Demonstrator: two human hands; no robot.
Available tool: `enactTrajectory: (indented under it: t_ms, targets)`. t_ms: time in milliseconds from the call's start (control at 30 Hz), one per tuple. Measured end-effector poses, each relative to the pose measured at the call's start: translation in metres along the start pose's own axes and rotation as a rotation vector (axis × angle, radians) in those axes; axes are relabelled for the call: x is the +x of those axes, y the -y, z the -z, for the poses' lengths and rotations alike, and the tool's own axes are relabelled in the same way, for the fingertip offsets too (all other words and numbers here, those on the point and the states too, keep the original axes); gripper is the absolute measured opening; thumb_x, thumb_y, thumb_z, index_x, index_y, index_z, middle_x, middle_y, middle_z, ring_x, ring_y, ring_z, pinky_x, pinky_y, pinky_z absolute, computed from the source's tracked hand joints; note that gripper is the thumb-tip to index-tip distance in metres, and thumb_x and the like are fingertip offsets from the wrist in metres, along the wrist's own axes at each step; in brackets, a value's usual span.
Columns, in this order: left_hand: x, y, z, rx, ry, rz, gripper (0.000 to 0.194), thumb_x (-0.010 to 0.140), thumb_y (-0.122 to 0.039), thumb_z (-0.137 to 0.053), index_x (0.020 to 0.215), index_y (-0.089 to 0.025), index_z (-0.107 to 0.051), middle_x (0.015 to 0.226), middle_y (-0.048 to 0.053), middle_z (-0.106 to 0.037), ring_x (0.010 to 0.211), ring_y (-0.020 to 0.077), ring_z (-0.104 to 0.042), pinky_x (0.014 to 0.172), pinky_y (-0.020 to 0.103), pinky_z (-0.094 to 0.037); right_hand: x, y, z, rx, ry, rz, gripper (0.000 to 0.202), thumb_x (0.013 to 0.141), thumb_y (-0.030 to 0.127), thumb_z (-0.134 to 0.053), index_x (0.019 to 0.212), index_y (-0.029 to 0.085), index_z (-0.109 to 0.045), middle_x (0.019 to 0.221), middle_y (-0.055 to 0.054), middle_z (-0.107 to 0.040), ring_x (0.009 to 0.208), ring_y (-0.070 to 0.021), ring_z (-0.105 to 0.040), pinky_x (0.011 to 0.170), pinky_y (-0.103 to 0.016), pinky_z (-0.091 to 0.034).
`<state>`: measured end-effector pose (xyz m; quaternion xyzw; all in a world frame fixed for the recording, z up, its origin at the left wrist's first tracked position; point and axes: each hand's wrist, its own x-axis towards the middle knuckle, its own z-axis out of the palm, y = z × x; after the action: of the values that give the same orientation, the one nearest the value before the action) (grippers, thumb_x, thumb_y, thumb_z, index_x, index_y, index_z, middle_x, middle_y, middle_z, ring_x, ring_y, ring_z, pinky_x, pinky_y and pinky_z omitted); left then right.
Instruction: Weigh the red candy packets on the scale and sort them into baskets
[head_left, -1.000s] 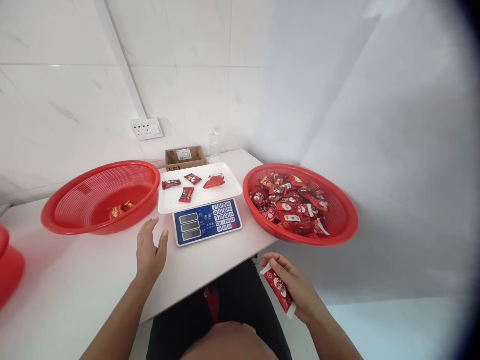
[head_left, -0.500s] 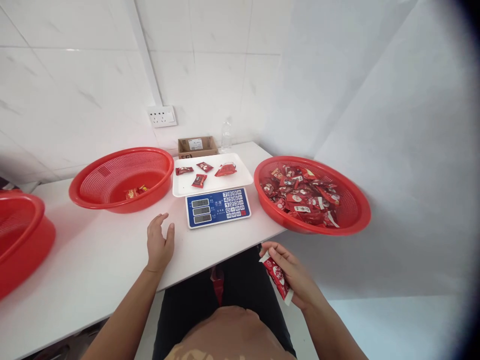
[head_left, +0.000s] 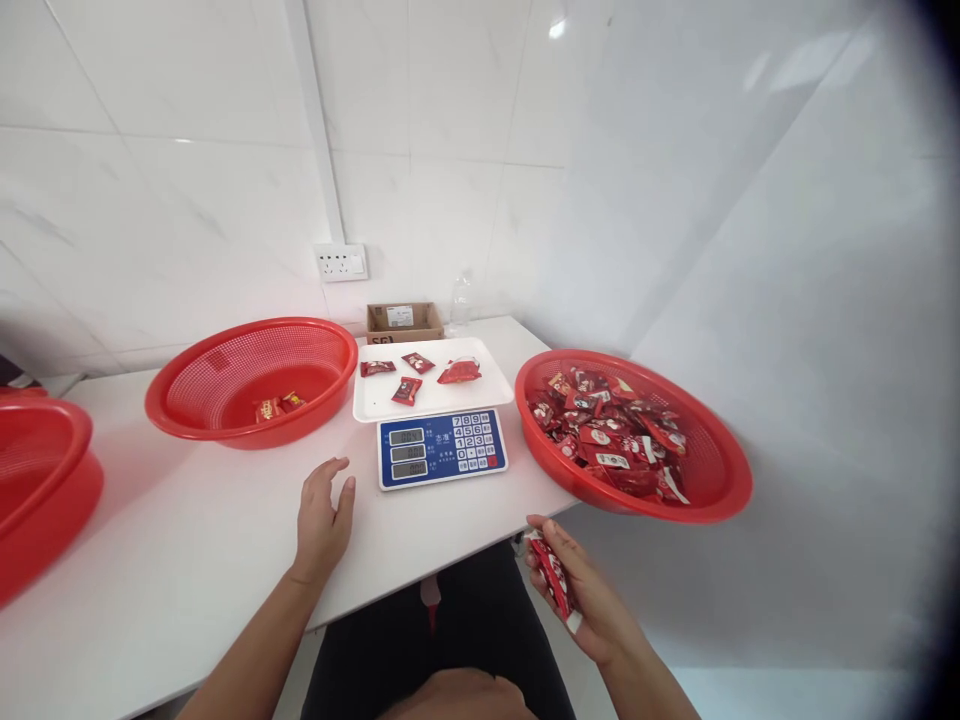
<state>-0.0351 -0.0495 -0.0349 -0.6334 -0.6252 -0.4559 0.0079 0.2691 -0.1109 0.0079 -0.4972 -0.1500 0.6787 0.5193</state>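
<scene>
Bright, cool, even light, apparently from above, washes the wall (head_left: 450,110) pale; 1 glare spot shines near its top, and faint streaks gloss the side wall (head_left: 795,330). Shadows on the table (head_left: 225,545) are soft. Wide-angle stretching pulls the far-left basket (head_left: 56,530). A blurred dark curve hides the right edge. Print on the wrapper (head_left: 552,574) is soft.

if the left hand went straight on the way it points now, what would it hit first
Most likely the scale, near its left side, just ahead of the left hand; heights are hard to judge, so it might pass above.
</scene>
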Motion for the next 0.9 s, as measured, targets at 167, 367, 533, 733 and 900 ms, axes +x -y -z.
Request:
enactTrajectory:
  t_ms: [167,367,533,733,900]
  targets:
    - [0.000,0.000,-0.001,-0.006,0.016,-0.001,0.030,0.088,-0.036,-0.040,0.109,-0.018,-0.053,0.111,0.011,-0.060,0.110,0.0237,-0.053,0.092,0.043,-0.045,0.002,0.001,-0.009,0.002,-0.004,-0.027,0.044,0.056,0.047,-0.080,0.090,0.023,-0.064,0.068,0.003,-0.063,0.048,-0.0048,-0.053,0.037,-0.012,-0.039]
    - [0.000,0.000,0.001,-0.017,0.031,0.047,0.032,0.088,-0.038,-0.039,0.109,-0.018,-0.053,0.111,0.011,-0.060,0.111,0.0244,-0.052,0.092,0.044,-0.045,0.004,-0.003,-0.007,-0.042,0.001,0.009,0.044,0.061,0.049,-0.077,0.093,0.022,-0.065,0.071,0.002,-0.062,0.054,-0.0066,-0.054,0.040,-0.014,-0.039]
    - [-0.001,0.000,0.001,-0.028,0.052,0.061,0.033,0.088,-0.039,-0.039,0.109,-0.018,-0.054,0.112,0.011,-0.060,0.111,0.0247,-0.051,0.092,0.044,-0.045,0.000,-0.006,-0.009,-0.054,0.062,0.013,0.045,0.063,0.044,-0.077,0.101,0.024,-0.065,0.084,0.000,-0.065,0.068,-0.0100,-0.059,0.053,-0.018,-0.046]
    - [-0.001,0.000,0.001,-0.034,0.073,0.084,0.035,0.087,-0.041,-0.038,0.109,-0.018,-0.054,0.114,0.011,-0.060,0.112,0.0254,-0.051,0.091,0.044,-0.045,-0.012,-0.003,-0.013,-0.103,0.157,0.042,0.049,0.061,0.032,-0.079,0.108,0.028,-0.062,0.102,-0.001,-0.065,0.083,-0.0127,-0.060,0.069,-0.023,-0.047]
    - [0.001,0.000,0.001,-0.044,0.096,0.082,0.036,0.087,-0.042,-0.038,0.108,-0.019,-0.054,0.112,0.011,-0.061,0.111,0.0257,-0.052,0.090,0.044,-0.046,-0.019,0.001,-0.011,-0.090,0.134,0.081,0.054,0.061,0.031,-0.080,0.111,0.028,-0.060,0.101,-0.002,-0.066,0.084,-0.0145,-0.062,0.075,-0.026,-0.047]
